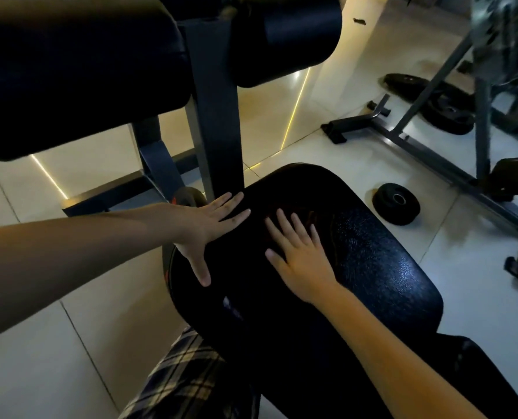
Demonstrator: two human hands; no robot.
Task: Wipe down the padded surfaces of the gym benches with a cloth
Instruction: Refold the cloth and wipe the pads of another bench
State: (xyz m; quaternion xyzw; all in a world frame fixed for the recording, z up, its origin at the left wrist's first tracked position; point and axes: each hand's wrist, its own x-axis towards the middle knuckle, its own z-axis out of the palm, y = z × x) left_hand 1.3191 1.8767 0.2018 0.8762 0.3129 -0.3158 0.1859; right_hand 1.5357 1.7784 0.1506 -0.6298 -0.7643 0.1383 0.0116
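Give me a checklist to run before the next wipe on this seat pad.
1. Left hand flat on the seat pad: ok.
2. Right hand flat on the seat pad: ok.
3. Cloth under either hand: cannot tell, too dark.
4. Weight plate on the floor, apart from the seat pad: ok.
5. Upper pad ahead, no hand on it: ok.

Left forearm (70,252) bare, enters from the frame's left edge, reaching toward centre. Left hand (204,226) flat, palm down, fingers straight, thumb splayed downward. Right forearm (403,352) rises from lower right. Right hand (300,252) palm down, fingers straight and spread. Hands near, not touching.
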